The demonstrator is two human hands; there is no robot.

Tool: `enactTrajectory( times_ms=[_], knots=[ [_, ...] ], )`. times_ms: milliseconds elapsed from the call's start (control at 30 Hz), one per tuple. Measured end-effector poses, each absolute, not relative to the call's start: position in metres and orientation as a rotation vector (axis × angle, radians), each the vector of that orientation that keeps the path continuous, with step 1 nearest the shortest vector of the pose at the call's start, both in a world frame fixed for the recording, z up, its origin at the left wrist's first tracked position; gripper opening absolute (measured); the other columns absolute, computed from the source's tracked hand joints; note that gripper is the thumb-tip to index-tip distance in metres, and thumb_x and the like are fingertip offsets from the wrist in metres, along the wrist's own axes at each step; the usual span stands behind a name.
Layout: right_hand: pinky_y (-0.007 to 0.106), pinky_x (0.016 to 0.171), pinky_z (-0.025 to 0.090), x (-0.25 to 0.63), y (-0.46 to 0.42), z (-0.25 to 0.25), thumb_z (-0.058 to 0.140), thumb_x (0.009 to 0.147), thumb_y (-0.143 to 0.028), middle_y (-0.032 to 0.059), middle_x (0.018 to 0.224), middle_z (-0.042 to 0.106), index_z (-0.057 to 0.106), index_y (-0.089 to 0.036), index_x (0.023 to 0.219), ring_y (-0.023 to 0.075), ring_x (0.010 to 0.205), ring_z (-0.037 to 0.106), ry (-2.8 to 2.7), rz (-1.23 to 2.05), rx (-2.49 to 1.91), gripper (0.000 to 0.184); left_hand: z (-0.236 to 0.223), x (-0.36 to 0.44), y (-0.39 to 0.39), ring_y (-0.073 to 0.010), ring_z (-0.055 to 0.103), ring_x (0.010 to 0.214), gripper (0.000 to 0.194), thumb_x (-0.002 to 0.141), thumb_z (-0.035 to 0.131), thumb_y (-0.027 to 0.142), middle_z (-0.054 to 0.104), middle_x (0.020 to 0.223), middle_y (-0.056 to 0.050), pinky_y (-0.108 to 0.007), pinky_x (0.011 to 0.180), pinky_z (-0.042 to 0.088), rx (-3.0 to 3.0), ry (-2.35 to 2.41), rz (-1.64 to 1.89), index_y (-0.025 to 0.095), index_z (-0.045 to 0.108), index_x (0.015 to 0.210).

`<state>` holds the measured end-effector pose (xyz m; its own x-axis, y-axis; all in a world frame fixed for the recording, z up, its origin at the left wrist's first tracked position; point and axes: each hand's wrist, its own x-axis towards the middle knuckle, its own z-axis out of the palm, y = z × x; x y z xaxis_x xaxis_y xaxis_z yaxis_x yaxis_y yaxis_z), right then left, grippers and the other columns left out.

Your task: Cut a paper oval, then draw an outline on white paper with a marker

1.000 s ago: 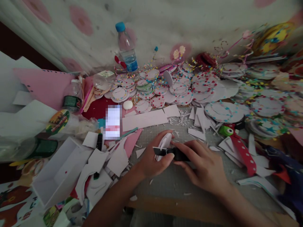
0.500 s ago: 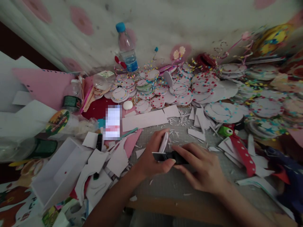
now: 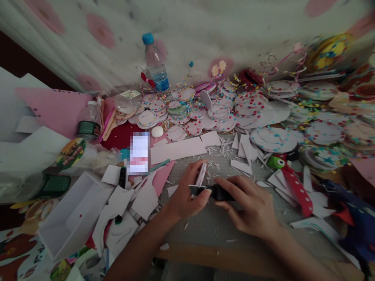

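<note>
My left hand [image 3: 187, 195] is closed around a small white foam piece [image 3: 201, 174], held upright on edge above the grey cutting mat [image 3: 205, 226]. A black utility knife [image 3: 218, 192] sits in my right hand [image 3: 252, 205], fingers wrapped over its handle. The knife's blade end meets the lower part of the foam piece, under my left thumb. Both hands are close together near the middle of the mat.
Piles of round white discs with coloured dots [image 3: 222, 111] cover the back of the table. A water bottle [image 3: 155, 64] stands by the wall. White foam strips [image 3: 175, 149] and scraps lie around. A white box [image 3: 73, 214] sits left, a red dotted cutout [image 3: 297, 189] right.
The foam piece has turned from showing its flat face to standing nearly edge-on. Both hands have shifted slightly, staying together on the knife and the piece.
</note>
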<state>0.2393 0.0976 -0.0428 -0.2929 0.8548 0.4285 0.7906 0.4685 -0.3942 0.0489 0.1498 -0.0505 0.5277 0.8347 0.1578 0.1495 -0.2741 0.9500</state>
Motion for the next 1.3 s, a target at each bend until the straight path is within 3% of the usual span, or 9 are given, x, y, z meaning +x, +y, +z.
enactTrajectory(
  times_ms=[300,467,800,1067,1300],
  knots=[
    [0.029,0.06,0.048,0.2392,0.0988,-0.0444,0.052,0.092,-0.039,0.0075,0.087,0.065,0.06,-0.018,0.119,0.0202,0.075,0.06,-2.104,0.131,-1.371,0.035,-0.051,0.0503,0.1481,-0.0311,0.044,0.126,0.057,0.092,0.047,0.045,0.048,0.136,-0.013,-0.05,0.106,0.036,1.764,0.795,0.858,0.022,0.034,0.142],
    [0.028,0.061,0.048,0.2396,0.0991,-0.0454,0.054,0.091,-0.038,0.007,0.089,0.065,0.059,-0.019,0.119,0.0196,0.076,0.061,-2.098,0.142,-1.389,0.034,-0.0535,0.0514,0.1469,-0.032,0.042,0.13,0.061,0.091,0.046,0.054,0.047,0.14,-0.014,-0.05,0.108,0.034,1.738,0.811,0.881,0.022,0.037,0.142],
    [0.026,0.057,0.048,0.2399,0.0989,-0.0462,0.052,0.092,-0.036,0.006,0.085,0.065,0.056,-0.018,0.119,0.018,0.07,0.064,-2.042,0.225,-1.39,0.033,-0.0526,0.05,0.1466,-0.0305,0.053,0.116,0.056,0.088,0.051,0.052,0.055,0.127,-0.014,-0.048,0.098,0.043,1.692,0.805,0.907,0.022,0.045,0.135],
    [0.027,0.058,0.048,0.2418,0.0998,-0.0421,0.045,0.094,-0.038,0.0078,0.085,0.066,0.054,-0.016,0.123,0.0181,0.068,0.064,-2.145,0.253,-1.247,0.038,-0.0465,0.0488,0.1482,-0.0329,0.048,0.121,0.07,0.086,0.044,0.062,0.047,0.136,-0.014,-0.05,0.105,0.037,1.691,0.695,0.809,0.024,0.032,0.144],
    [0.028,0.057,0.048,0.2417,0.0981,-0.0432,0.044,0.095,-0.041,0.0085,0.086,0.067,0.055,-0.016,0.122,0.0188,0.068,0.064,-2.145,0.216,-1.241,0.039,-0.0501,0.0508,0.1473,-0.0312,0.047,0.121,0.059,0.091,0.04,0.052,0.047,0.132,-0.013,-0.049,0.106,0.035,1.794,0.653,0.892,0.024,0.032,0.141]
  ],
)
